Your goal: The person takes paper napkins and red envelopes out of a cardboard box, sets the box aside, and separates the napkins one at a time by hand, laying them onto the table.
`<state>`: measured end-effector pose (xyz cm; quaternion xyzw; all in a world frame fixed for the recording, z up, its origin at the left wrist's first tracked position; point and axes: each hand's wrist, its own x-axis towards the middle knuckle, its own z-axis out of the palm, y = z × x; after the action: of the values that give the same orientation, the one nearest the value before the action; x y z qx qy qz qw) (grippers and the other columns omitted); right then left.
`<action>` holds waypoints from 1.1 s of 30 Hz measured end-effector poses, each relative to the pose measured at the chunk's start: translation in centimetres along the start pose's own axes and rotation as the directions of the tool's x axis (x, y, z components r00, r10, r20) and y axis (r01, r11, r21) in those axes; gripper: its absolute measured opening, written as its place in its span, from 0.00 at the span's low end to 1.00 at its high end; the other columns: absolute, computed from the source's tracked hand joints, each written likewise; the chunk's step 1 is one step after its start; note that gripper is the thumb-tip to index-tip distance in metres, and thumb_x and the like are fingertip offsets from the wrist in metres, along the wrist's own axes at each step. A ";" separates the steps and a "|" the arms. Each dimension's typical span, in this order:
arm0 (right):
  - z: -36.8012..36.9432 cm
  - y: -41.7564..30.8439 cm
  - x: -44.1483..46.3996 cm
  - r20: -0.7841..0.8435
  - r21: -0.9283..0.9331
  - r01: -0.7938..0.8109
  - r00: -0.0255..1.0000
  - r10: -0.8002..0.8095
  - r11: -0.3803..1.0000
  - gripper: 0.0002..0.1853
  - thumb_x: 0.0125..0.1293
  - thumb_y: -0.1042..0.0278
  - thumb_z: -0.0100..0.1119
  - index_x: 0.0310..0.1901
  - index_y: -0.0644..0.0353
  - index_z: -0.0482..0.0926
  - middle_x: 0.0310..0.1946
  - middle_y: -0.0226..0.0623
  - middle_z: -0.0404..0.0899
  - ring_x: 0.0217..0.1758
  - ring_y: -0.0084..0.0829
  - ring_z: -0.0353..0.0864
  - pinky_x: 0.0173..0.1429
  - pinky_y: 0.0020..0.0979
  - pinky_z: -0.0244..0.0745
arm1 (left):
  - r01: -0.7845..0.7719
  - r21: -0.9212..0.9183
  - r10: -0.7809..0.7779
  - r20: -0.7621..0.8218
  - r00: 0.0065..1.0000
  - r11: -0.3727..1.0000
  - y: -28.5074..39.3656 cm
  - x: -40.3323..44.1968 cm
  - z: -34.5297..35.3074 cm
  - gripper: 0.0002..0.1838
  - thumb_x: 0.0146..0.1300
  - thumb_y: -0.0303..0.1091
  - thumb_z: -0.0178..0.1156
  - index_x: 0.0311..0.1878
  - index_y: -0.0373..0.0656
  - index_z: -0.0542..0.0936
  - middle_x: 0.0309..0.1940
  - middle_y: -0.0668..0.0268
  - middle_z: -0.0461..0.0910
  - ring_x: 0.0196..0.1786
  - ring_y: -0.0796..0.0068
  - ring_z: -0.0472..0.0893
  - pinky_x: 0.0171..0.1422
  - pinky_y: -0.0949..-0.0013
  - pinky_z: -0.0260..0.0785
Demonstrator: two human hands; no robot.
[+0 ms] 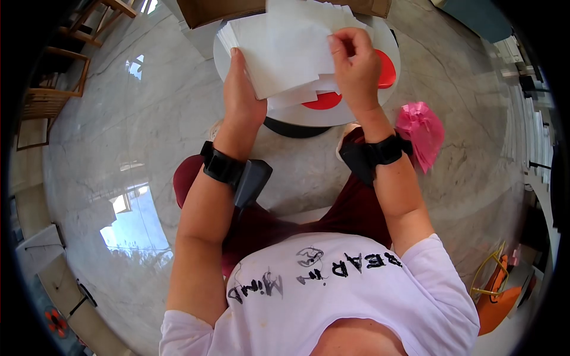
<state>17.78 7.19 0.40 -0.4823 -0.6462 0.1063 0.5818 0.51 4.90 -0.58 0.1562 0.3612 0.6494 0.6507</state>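
Observation:
My left hand (244,92) grips the left edge of a thick stack of white paper sheets (276,56), its thumb along the side and the other fingers hidden beneath. At the stack's right side my right hand (358,70) is closed, thumb and forefinger pinching the edge of a white sheet (303,32) that lies over the top and sticks out past the far edge. Under the stack, more white sheets (294,98) lie loosely on a round white table (392,44). A red shape (386,68) shows beside my right wrist, and another red patch (323,101) below the papers.
Behind the table stands an open cardboard box (219,10). A pink plastic bag (420,133) sits on the marble floor to the right. An orange bag (497,305) is at the lower right, and wooden chairs (50,98) stand at the upper left.

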 end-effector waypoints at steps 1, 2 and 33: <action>-0.4 0.2 0.3 -0.014 -0.025 -0.067 0.998 0.067 0.997 0.07 0.58 0.70 0.64 0.36 0.58 0.76 0.27 0.33 0.78 0.26 0.31 0.77 0.33 0.30 0.73 | -0.014 -0.007 0.014 -0.018 1.000 1.000 0.0 0.6 -0.4 0.25 0.73 0.49 0.44 0.63 0.40 0.67 0.59 0.61 0.72 0.60 0.65 0.73 0.64 0.61 0.67; -0.9 0.4 0.7 -0.032 -0.050 -0.133 0.991 0.131 0.990 0.08 0.57 0.70 0.64 0.36 0.58 0.76 0.28 0.33 0.78 0.28 0.31 0.78 0.35 0.31 0.73 | -0.029 -0.016 0.028 -0.033 0.999 0.999 0.1 0.9 -0.7 0.25 0.73 0.49 0.44 0.63 0.40 0.66 0.60 0.61 0.72 0.60 0.65 0.73 0.64 0.60 0.67; -0.4 0.4 0.2 0.079 -0.291 0.347 0.937 -0.339 0.892 0.08 0.45 0.73 0.63 0.27 0.53 0.74 0.24 0.26 0.74 0.30 0.32 0.76 0.37 0.33 0.68 | -0.051 0.165 0.070 -0.107 0.992 0.985 -0.4 0.5 -0.2 0.27 0.73 0.47 0.46 0.63 0.33 0.65 0.58 0.59 0.73 0.57 0.64 0.75 0.62 0.62 0.69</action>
<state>18.34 7.37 0.41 -0.4420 -0.7372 -0.0911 0.5029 0.59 5.24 -1.16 0.1826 0.4437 0.6452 0.5945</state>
